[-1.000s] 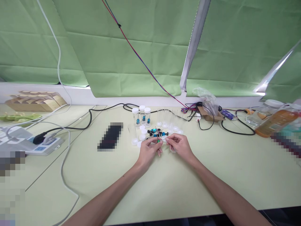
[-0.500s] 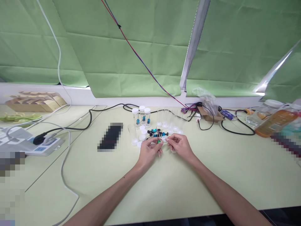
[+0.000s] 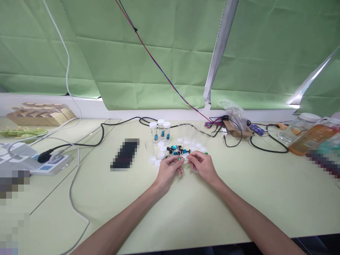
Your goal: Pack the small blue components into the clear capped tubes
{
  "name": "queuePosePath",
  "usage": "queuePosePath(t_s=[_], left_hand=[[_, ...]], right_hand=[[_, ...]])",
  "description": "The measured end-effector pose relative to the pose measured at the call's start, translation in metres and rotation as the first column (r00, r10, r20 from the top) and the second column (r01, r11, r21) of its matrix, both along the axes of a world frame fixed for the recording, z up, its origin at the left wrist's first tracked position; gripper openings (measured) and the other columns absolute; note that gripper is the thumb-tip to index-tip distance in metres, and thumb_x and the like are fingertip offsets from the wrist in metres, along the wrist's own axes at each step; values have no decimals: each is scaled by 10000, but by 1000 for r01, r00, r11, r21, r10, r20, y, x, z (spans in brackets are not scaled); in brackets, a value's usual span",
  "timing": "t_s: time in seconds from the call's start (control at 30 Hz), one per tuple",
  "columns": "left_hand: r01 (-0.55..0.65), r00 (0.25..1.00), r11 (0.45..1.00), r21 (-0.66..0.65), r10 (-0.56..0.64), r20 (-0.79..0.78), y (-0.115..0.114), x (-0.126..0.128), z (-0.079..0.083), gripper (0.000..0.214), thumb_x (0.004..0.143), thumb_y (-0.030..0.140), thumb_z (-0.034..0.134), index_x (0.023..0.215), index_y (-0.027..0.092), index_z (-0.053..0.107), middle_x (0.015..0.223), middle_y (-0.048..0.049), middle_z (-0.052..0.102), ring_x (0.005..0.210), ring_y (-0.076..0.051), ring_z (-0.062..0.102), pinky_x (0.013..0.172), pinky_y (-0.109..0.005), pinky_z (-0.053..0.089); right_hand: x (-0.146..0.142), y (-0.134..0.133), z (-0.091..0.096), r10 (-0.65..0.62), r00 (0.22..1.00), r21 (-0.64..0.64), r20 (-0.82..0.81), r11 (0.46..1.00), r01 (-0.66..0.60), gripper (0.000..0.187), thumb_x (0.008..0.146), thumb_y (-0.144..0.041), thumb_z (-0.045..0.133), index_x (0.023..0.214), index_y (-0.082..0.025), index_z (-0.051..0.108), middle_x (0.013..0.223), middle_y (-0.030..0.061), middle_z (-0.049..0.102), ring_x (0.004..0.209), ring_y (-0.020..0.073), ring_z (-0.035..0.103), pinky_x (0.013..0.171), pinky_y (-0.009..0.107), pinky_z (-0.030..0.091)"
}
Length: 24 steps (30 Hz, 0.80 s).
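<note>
My left hand (image 3: 168, 171) pinches a small green part (image 3: 179, 159) with a thin dark stem between thumb and forefinger. Close by on its right, my right hand (image 3: 203, 165) has its thumb and fingertips pressed together; what they hold is too small to make out. Just beyond both hands lies a jumble of small black and blue parts (image 3: 175, 150). White caps (image 3: 160, 155) are scattered left of that pile. Behind them, three clear tubes with white lids (image 3: 166, 131) stand upright, each with a blue piece inside. Several clear tubes (image 3: 186, 132) stand behind the pile.
A dark pixelated oblong (image 3: 124, 154) lies to the left. Farther left are a white power strip (image 3: 53, 163) and cardboard dividers (image 3: 39, 115). Cables run along the wall. A small carton (image 3: 239, 131) and an orange bottle (image 3: 310, 140) stand at the right.
Both hands stay nearly in place, with slight finger movement. A green spot now shows beside my right hand's far side. The other objects keep their places.
</note>
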<state>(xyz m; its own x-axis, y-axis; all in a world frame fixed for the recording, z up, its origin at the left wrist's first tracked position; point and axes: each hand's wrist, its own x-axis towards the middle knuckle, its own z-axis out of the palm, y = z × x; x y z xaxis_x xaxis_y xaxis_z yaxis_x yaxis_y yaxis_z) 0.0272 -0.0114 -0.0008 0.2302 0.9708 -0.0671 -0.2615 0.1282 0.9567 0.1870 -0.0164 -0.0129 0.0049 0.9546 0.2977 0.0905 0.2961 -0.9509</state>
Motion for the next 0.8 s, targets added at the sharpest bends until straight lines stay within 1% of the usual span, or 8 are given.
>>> queuePosePath(t_s=[0.17,0.43,0.67,0.8], left_hand=[[10,1000,1000,3,-10,15,-1,0,0,283,657,329,801,808,112,698,646,-27,620,485,-108,550,431,-221,407],[30,999,999,40,-28,-39,0,-1,-4,288,696,357,782,829,121,684,614,-17,617,469,-108,544,441,-229,407],[31,997,998,53,-27,-74,-2,-1,-2,314,698,372,780,857,124,672,500,-1,592,435,-108,509,451,-229,403],[31,996,997,68,-25,-88,-4,1,0,335,686,380,785,862,120,669,485,-1,596,412,-104,489,450,-234,394]], right_hand=[[0,-1,2,-8,1000,57,28,998,7,284,889,-427,586,752,-187,648,650,11,629,454,108,524,439,234,412],[2,-1,3,-31,997,33,64,999,29,351,898,-472,565,683,-196,586,601,0,592,442,113,508,435,239,402],[4,-2,3,-39,994,44,105,998,34,374,913,-494,531,673,-207,545,572,-17,561,423,115,493,440,248,392],[4,-1,3,-61,986,69,155,996,51,384,926,-492,507,666,-210,530,547,-29,536,416,112,462,450,250,378]])
